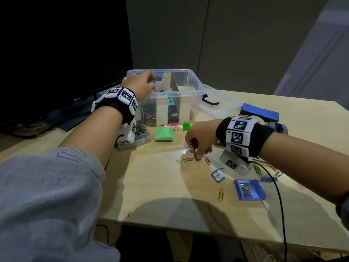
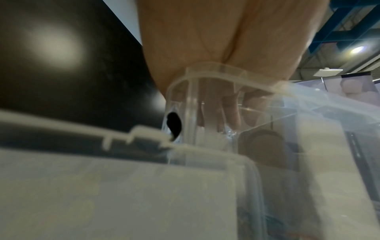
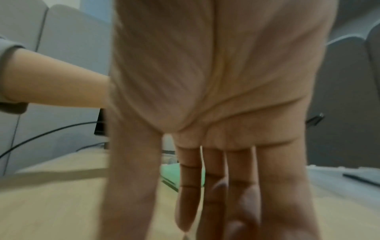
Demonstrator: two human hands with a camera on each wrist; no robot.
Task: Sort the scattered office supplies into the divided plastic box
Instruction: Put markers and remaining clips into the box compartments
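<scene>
The clear divided plastic box point(image 1: 177, 92) stands at the back of the table, with cardboard dividers point(image 1: 170, 82) and a heap of coloured paper clips point(image 1: 149, 116) in its left compartment. My left hand point(image 1: 149, 82) hangs over that left compartment, fingers bunched and pointing down inside the box wall point(image 2: 205, 76), pinching something small that glints. My right hand point(image 1: 197, 157) reaches down to the table, fingers nearly straight, one fingertip touching a silver paper clip point(image 1: 199, 163). Red clips point(image 1: 188, 159) lie on both sides of it.
A green pad point(image 1: 164, 134) and a white eraser point(image 1: 173, 127) lie before the box. A small blue packet point(image 1: 217, 174), a blue case point(image 1: 249, 190), a yellow clip point(image 1: 221, 194) and more clips lie at right. The box lid point(image 1: 217, 104) and a blue board eraser point(image 1: 259, 112) sit behind.
</scene>
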